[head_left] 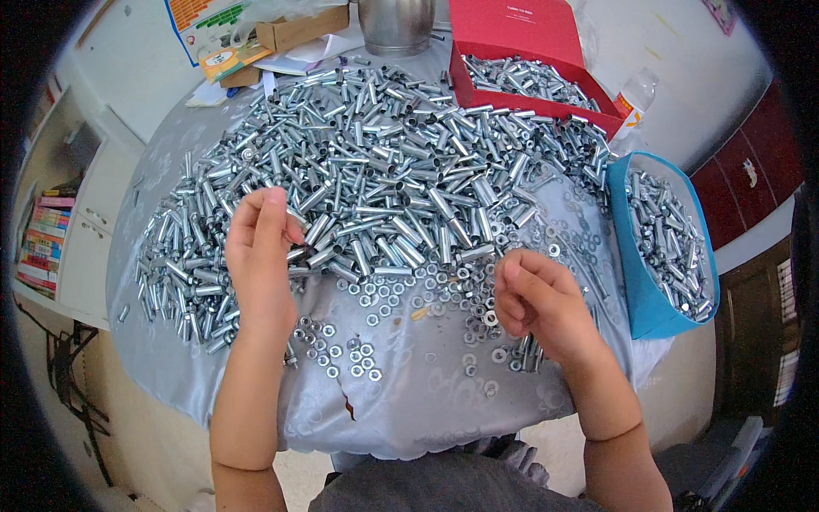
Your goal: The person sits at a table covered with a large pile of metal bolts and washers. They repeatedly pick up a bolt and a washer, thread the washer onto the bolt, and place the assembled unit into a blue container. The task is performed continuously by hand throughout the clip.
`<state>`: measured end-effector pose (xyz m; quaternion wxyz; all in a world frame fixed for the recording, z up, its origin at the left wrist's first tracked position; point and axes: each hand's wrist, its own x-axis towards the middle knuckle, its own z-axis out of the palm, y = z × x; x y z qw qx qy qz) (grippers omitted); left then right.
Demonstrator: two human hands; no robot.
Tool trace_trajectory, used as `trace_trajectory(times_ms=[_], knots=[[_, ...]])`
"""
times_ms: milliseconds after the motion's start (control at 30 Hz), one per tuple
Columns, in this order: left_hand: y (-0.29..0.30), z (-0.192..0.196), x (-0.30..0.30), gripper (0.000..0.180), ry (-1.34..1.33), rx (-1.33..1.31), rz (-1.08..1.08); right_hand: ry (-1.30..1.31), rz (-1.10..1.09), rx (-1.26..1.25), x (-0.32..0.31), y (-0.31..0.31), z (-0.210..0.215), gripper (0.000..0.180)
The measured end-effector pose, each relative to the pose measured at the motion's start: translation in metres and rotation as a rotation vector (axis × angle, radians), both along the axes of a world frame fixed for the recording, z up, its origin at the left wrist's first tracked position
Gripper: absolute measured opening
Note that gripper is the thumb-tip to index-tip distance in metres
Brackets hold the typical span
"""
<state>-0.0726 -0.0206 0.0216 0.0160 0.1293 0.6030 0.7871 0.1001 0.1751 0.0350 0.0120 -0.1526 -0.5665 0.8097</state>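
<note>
A wide heap of silvery metal sleeves [384, 162] covers much of the table. Over its near left part is my left hand [260, 247], fingers curled and thumb pointing up; whatever it may hold is hidden. My right hand [546, 303] hovers at the heap's near right edge, thumb and forefinger pinched together, and I cannot make out what is between them. Loose hex nuts [367, 363] lie on the cloth between my hands. Flat washers [499, 355] are scattered beside my right hand, and several long bolts [529, 354] lie partly under it.
A blue fabric bin [665, 314] full of metal parts stands at the right edge. Behind the heap sits an open red box [546, 105] of sleeves, with a plastic bottle [636, 94] beside it. A metal pot [396, 30] and a cardboard box [303, 30] stand at the back.
</note>
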Motion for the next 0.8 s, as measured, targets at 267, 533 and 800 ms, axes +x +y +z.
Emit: trace_trajectory(times_ms=[267,533,800], knots=[[-0.009,0.006,0.006,0.016,0.679,-0.809,-0.081,0.027,-0.011,0.044,0.001,-0.002,-0.002,0.017],[-0.009,0.007,0.013,0.019,0.786,-1.039,-0.146,0.079,-0.049,0.611,0.003,-0.012,-0.005,0.014],[-0.006,-0.004,0.011,0.015,0.857,-0.999,-0.109,0.305,-0.07,1.177,-0.003,-0.019,-0.005,0.01]])
